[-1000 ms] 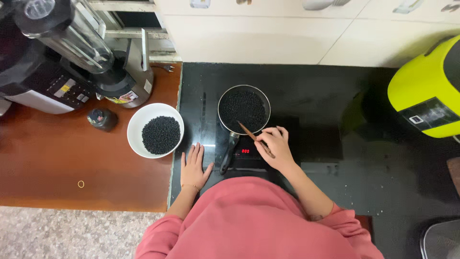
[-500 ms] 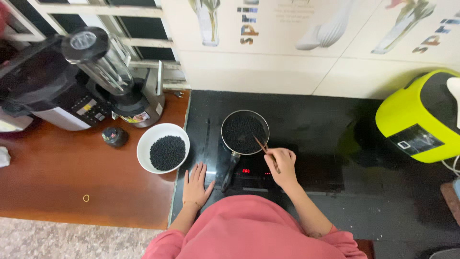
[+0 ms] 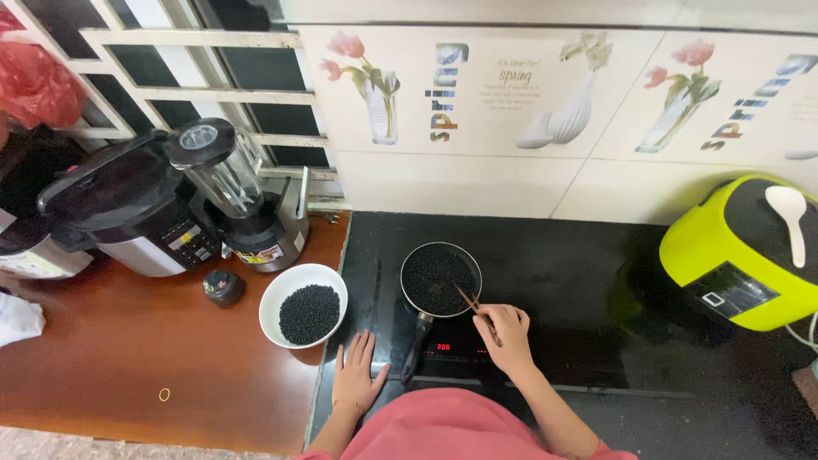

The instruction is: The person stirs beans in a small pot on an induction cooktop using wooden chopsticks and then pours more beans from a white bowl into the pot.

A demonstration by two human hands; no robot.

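The right hand [image 3: 504,334] stayed closed on the chopsticks [image 3: 474,307], their tips still in the small pan [image 3: 440,278] of black beans on the cooktop [image 3: 579,281]; stirring continued. The left hand [image 3: 356,382] remained flat, fingers apart, on the surface edge, unmoved.

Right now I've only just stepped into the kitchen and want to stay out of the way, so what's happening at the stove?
A person in a pink top stands at the black cooktop. Their right hand holds chopsticks with the tips in a small pan of black beans. Their left hand rests flat on the cooktop's front edge. A white bowl of the same beans sits beside it on the wooden counter.
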